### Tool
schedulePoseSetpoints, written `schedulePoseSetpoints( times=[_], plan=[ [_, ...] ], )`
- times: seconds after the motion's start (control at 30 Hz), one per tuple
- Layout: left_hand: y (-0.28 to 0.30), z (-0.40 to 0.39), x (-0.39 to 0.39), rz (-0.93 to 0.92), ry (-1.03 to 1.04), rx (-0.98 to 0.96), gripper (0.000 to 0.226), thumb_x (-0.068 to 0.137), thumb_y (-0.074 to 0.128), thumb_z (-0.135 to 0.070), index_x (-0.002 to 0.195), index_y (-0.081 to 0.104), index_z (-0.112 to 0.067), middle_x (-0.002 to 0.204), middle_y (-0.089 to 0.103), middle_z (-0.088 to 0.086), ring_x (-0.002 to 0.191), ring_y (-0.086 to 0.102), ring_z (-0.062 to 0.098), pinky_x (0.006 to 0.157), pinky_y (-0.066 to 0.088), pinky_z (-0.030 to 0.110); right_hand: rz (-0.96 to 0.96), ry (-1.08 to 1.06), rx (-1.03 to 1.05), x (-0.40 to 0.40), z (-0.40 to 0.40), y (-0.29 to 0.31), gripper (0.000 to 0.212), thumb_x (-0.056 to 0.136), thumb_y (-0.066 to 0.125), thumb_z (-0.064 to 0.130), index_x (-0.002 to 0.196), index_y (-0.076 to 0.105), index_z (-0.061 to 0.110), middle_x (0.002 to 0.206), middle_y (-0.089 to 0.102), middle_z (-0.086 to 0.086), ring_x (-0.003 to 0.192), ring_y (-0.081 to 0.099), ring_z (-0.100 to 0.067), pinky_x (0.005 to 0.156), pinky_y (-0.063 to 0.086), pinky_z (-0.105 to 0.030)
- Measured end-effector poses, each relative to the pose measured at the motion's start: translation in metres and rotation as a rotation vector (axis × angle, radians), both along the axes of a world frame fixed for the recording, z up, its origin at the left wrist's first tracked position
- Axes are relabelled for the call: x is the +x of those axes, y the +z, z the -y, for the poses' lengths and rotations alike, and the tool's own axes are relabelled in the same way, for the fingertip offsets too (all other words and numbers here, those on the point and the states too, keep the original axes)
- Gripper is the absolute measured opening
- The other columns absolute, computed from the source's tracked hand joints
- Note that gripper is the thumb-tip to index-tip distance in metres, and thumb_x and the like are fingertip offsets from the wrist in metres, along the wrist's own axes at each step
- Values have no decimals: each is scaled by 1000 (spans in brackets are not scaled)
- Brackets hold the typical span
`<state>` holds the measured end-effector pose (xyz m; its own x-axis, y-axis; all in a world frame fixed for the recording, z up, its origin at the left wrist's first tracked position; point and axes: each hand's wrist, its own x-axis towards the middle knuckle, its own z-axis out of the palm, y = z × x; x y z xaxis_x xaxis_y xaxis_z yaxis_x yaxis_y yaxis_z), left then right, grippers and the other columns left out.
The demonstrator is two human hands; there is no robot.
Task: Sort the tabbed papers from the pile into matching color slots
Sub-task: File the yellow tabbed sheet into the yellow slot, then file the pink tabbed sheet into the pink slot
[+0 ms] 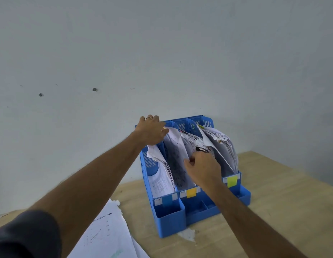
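Note:
A blue file rack (169,218) with three slots stands against the wall, marked by a blue tab (167,200), an orange-yellow tab (191,193) and a lime tab (232,181). All slots hold white papers. My left hand (151,130) rests on the top back of the rack and touches the top edge of the papers (177,155) in the middle slot. My right hand (204,167) is closed on the edges of papers in the middle slot. The pile of tabbed papers (108,237) lies on the table at the lower left.
The wooden table (273,211) runs to the right and toward me. A white paper scrap (188,235) lies just in front of the rack. A plain grey wall (162,53) stands directly behind the rack.

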<state>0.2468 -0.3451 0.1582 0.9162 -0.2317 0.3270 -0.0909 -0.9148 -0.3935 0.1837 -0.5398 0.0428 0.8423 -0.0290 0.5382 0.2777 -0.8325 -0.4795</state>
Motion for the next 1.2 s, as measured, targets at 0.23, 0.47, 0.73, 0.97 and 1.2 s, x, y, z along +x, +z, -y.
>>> schedulePoseSetpoints(
  times=[0.23,0.47,0.73,0.97,1.2],
  plan=[
    [-13,20,-7,95,-5,182,52,107,31,-48,148,42,-17,145,47,14,133,44,35,107,32,53,-45,-101,108,-2,5,-12,44,96,56,54,109,53,12,95,64,-5,86,66,-29,70,52,-38],
    [-17,25,6,-125,46,159,63,107,21,-51,158,32,-16,158,44,7,154,19,33,113,-12,75,-24,-87,-40,4,2,-23,28,103,50,41,98,61,16,83,60,-1,77,63,-24,64,50,-35],
    [-22,-2,-33,-194,-140,-391,59,106,43,-39,159,30,-18,165,31,1,158,5,28,124,-4,61,177,35,147,-18,-11,-20,25,96,63,39,98,53,16,72,63,-2,64,59,-25,55,50,-38],
    [-71,-47,-128,240,-384,-771,25,98,61,-30,122,66,-28,129,62,-13,128,49,18,111,37,42,268,338,173,-53,-73,-17,21,97,66,31,88,55,16,54,49,11,48,51,-16,45,45,-38],
    [-129,-130,-199,224,-114,-1057,10,95,67,-27,104,72,-28,101,69,-18,96,63,3,81,46,16,-42,677,16,-98,-157,-56,38,92,66,55,111,57,24,80,62,10,72,56,-8,59,42,-24]
  ],
)
